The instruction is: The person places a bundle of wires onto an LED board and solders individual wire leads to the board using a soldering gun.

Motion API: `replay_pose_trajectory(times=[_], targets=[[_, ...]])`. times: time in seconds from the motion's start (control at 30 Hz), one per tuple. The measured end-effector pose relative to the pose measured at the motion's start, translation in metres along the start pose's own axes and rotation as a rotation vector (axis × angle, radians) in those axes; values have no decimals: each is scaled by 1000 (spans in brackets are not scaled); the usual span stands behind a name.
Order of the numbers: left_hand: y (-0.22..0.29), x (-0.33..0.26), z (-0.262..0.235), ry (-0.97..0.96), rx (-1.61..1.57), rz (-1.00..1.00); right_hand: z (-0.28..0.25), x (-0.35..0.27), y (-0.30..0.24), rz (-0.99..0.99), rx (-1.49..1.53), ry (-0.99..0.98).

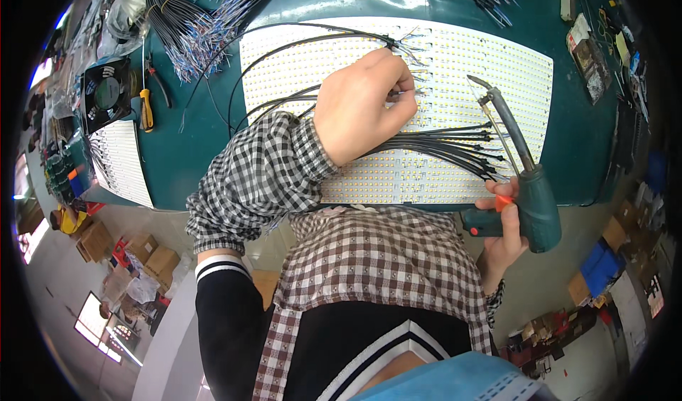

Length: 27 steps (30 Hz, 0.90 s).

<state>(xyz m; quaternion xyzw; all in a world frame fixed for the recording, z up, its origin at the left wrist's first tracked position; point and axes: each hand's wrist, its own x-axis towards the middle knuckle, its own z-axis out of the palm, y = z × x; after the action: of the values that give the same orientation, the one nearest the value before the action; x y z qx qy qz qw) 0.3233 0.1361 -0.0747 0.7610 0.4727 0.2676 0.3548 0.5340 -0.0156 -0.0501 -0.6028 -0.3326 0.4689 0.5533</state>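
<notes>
A white panel (515,63) dotted with rows of small yellowish LEDs lies on the green tabletop. Over its middle, my left hand (362,106) is closed in a pinch on a black cable, whose thin bared wire ends show past the fingertips. My right hand (508,234) grips a green soldering gun (541,206) with a red trigger, at the panel's right front. The gun's bent tip and thin feed tube point up over the panel, apart from the left hand. Several black cables (433,145) lie across the panel between the hands, their ends toward the right.
Thick bundles of black cables (170,17) with stripped ends lie at the back left. A square black fan (106,92), a yellow-handled screwdriver (146,110), pliers (158,81) and a smaller LED panel (124,163) sit at left. A bag of small parts (590,63) lies at right.
</notes>
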Motion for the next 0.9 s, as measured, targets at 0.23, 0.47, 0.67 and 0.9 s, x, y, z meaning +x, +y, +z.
replay_pose_trajectory(times=[0.23,0.47,0.67,0.9], targets=[[-3,-1,-4,-96,-104,-53,6,-9,-10,115,-36,60],[-1,2,-5,-103,-30,-32,7,-12,-11,162,-66,8],[1,4,-6,-119,-21,-38,4,-12,-11,172,-153,-163],[1,4,-5,-107,22,-25,8,-11,-12,177,-157,-95]])
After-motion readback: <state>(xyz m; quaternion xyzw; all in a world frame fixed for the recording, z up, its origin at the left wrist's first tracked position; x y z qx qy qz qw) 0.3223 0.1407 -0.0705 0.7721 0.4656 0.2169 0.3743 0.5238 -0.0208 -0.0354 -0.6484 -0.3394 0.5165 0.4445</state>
